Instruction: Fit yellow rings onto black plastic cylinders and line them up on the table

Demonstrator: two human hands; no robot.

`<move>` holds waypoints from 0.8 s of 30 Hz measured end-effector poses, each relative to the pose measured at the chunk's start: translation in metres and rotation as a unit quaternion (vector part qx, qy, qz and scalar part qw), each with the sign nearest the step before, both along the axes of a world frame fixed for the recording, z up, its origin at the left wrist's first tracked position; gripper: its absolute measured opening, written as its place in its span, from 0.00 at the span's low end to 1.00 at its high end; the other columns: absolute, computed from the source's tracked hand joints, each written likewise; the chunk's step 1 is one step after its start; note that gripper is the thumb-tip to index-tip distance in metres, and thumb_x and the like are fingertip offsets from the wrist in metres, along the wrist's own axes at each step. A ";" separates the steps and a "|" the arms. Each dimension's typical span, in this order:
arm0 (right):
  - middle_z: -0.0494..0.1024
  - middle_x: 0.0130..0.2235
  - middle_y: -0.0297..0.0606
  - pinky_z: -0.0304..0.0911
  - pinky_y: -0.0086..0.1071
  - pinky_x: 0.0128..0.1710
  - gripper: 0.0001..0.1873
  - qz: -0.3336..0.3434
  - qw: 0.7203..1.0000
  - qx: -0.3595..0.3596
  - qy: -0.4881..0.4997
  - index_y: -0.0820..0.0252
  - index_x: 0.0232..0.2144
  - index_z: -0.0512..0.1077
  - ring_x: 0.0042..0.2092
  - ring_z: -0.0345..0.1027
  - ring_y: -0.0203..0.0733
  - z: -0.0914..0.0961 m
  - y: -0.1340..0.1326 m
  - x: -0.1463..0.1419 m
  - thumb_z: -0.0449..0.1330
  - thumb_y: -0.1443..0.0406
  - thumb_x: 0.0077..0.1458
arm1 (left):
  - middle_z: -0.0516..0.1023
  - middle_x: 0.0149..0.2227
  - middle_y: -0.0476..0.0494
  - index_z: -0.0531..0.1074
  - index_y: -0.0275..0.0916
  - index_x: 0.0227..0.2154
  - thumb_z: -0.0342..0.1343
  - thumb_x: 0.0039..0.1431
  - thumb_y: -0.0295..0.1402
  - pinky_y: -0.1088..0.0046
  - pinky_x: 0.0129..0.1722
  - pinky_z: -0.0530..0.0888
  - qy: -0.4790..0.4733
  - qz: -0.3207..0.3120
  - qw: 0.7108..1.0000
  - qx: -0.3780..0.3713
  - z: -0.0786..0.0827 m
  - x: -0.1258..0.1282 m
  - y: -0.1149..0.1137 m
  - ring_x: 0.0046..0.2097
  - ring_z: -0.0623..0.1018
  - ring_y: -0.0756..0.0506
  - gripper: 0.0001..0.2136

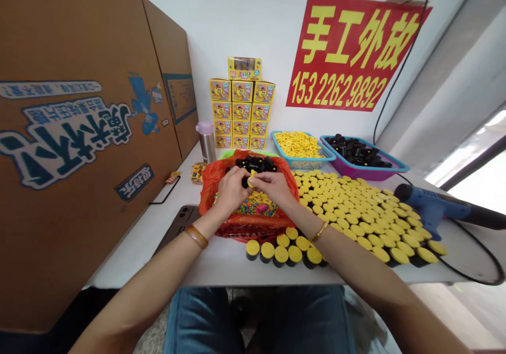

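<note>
My left hand (pixel 232 189) is closed around a small black cup (pixel 245 182), mostly hidden by the fingers. My right hand (pixel 275 186) pinches a small yellow piece (pixel 252 177) against the cup's top. Both hands meet over a basket lined with a red plastic bag (pixel 209 188). Inside it lie many small coloured beads (pixel 247 205), a pink piece (pixel 261 208) and, toward the back, a heap of black cups (pixel 259 163).
Rows of black cups with yellow lids (pixel 356 211) cover the table's right side. Behind stand baskets of yellow lids (pixel 298 145) and black cups (pixel 356 151), stacked yellow boxes (pixel 242 112) and a steel flask (pixel 206 143). A blue power tool (pixel 427 206) lies right, a large carton (pixel 79 132) left.
</note>
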State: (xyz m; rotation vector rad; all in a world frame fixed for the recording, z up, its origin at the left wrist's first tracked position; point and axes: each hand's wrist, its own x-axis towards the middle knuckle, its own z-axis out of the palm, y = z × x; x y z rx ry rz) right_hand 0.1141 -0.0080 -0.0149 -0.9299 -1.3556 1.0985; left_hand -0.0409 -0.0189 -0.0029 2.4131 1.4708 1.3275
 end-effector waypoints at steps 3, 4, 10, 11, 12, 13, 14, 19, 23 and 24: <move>0.81 0.31 0.35 0.69 0.34 0.35 0.17 0.022 1.000 0.008 -0.012 0.59 0.28 0.80 0.33 0.74 0.41 -0.001 0.000 0.000 0.72 0.55 0.36 | 0.73 0.34 0.45 0.72 0.39 0.32 0.61 0.48 0.26 0.71 0.35 0.68 0.000 -0.011 1.000 -0.005 -0.001 -0.001 0.001 0.38 0.73 0.44 0.08; 0.81 0.30 0.35 0.69 0.34 0.34 0.17 0.018 1.000 -0.010 0.003 0.59 0.28 0.80 0.32 0.73 0.40 -0.002 0.001 0.001 0.73 0.55 0.35 | 0.73 0.34 0.46 0.72 0.39 0.32 0.61 0.48 0.25 0.71 0.36 0.69 -0.005 -0.021 1.000 -0.006 -0.001 -0.001 0.001 0.38 0.73 0.45 0.08; 0.77 0.25 0.35 0.71 0.34 0.32 0.18 0.010 0.991 -0.108 0.082 0.59 0.25 0.77 0.28 0.71 0.37 -0.003 0.006 0.010 0.74 0.55 0.34 | 0.74 0.33 0.48 0.72 0.39 0.31 0.63 0.48 0.24 0.72 0.37 0.70 -0.032 -0.078 0.996 -0.029 0.001 0.001 0.003 0.36 0.74 0.47 0.08; 0.77 0.24 0.35 0.71 0.35 0.32 0.18 0.016 0.990 -0.112 0.087 0.59 0.25 0.77 0.27 0.71 0.37 -0.003 0.006 0.010 0.74 0.55 0.34 | 0.74 0.33 0.48 0.72 0.39 0.32 0.64 0.47 0.24 0.72 0.38 0.70 -0.038 -0.082 0.995 -0.035 0.001 0.001 0.003 0.36 0.74 0.47 0.09; 0.76 0.23 0.35 0.71 0.34 0.32 0.18 0.019 0.990 -0.110 0.090 0.60 0.25 0.76 0.27 0.71 0.37 -0.002 0.006 0.010 0.74 0.55 0.34 | 0.75 0.33 0.48 0.72 0.39 0.34 0.65 0.47 0.24 0.72 0.38 0.70 -0.044 -0.085 0.995 -0.041 0.001 0.001 0.003 0.37 0.75 0.47 0.11; 0.75 0.23 0.34 0.71 0.34 0.31 0.19 0.018 0.990 -0.105 0.090 0.60 0.24 0.76 0.27 0.70 0.37 -0.002 0.006 0.009 0.74 0.55 0.34 | 0.75 0.34 0.48 0.72 0.40 0.37 0.65 0.47 0.24 0.72 0.39 0.71 -0.050 -0.089 0.994 -0.046 0.000 0.001 0.002 0.38 0.75 0.47 0.14; 0.75 0.22 0.34 0.70 0.33 0.30 0.19 0.015 0.991 -0.097 0.089 0.60 0.24 0.76 0.26 0.69 0.36 -0.002 0.005 0.009 0.74 0.54 0.34 | 0.76 0.35 0.48 0.71 0.40 0.41 0.65 0.47 0.24 0.72 0.39 0.71 -0.054 -0.094 0.993 -0.048 0.000 0.001 0.002 0.39 0.76 0.47 0.17; 0.73 0.22 0.32 0.65 0.28 0.25 0.18 -0.023 0.996 -0.051 0.066 0.61 0.22 0.74 0.23 0.64 0.32 0.000 0.005 0.007 0.72 0.54 0.35 | 0.77 0.38 0.46 0.72 0.41 0.44 0.63 0.54 0.27 0.71 0.41 0.72 -0.014 -0.133 0.991 -0.024 -0.003 0.001 0.002 0.41 0.76 0.46 0.15; 0.72 0.22 0.32 0.65 0.28 0.24 0.20 -0.019 0.996 -0.058 0.066 0.60 0.23 0.73 0.23 0.64 0.32 0.004 0.002 0.006 0.73 0.52 0.34 | 0.76 0.32 0.46 0.75 0.40 0.35 0.63 0.55 0.32 0.72 0.39 0.71 -0.020 -0.140 0.990 -0.004 -0.001 0.001 0.001 0.36 0.75 0.47 0.06; 0.73 0.23 0.32 0.66 0.29 0.24 0.21 0.003 0.994 -0.086 0.066 0.59 0.25 0.73 0.24 0.66 0.34 0.005 0.000 0.005 0.73 0.51 0.35 | 0.76 0.32 0.47 0.74 0.39 0.35 0.64 0.55 0.33 0.72 0.38 0.71 -0.038 -0.136 0.990 -0.004 0.000 0.001 0.000 0.36 0.75 0.47 0.06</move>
